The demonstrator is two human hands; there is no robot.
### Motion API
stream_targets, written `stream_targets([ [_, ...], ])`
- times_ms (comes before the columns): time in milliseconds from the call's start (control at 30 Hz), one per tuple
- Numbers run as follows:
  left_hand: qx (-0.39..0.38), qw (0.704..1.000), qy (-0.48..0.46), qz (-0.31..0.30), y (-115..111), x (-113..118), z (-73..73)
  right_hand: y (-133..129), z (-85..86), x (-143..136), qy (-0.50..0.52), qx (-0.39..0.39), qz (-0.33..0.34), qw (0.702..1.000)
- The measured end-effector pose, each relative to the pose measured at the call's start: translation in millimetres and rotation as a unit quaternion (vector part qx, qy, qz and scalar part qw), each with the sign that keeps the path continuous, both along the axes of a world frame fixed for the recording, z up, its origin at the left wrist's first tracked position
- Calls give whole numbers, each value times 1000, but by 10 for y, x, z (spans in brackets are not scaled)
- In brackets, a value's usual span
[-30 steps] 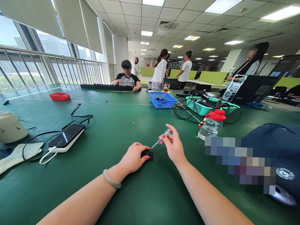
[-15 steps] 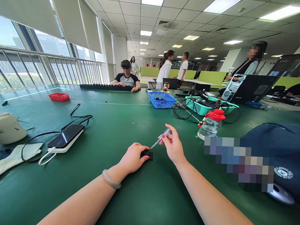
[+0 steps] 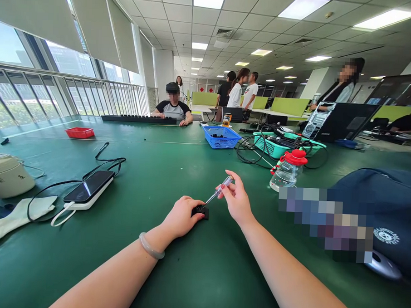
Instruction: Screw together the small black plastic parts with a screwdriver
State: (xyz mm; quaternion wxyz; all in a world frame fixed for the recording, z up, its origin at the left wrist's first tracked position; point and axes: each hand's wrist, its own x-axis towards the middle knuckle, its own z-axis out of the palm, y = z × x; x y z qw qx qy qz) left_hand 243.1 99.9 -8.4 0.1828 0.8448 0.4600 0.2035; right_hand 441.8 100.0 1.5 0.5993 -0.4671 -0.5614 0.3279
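Near the middle of the green table, my left hand (image 3: pixel 185 216) grips a small black part (image 3: pixel 203 212) between thumb and fingers and holds it on the tabletop. What kind of part it is cannot be made out. My right hand (image 3: pixel 236 198) is closed around the clear handle of a screwdriver (image 3: pixel 219 191). The tool slants down to the left, and its metal shaft ends at the top of the black part, by my left fingertips. Whether the tip sits in a screw is too small to tell.
On the left are a phone (image 3: pixel 88 187) with cables and a beige pot (image 3: pixel 7 175). Ahead stand a red tray (image 3: pixel 79 132), a blue basket (image 3: pixel 221 139) and a green basket (image 3: pixel 277 148) of cables. A water bottle (image 3: pixel 286 171) and dark bag (image 3: pixel 387 203) are on the right.
Both hands, the screwdriver and the black part keep nearly the same pose. Across the table, a seated person has shifted a long black strip to the left; people behind have moved.
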Motion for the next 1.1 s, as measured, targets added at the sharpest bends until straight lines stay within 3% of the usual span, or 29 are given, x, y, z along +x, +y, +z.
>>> stream_targets([
  [1100,-13,1000,1,7,-11,1,19,-7,8,-9,-4,-3,-5,1000],
])
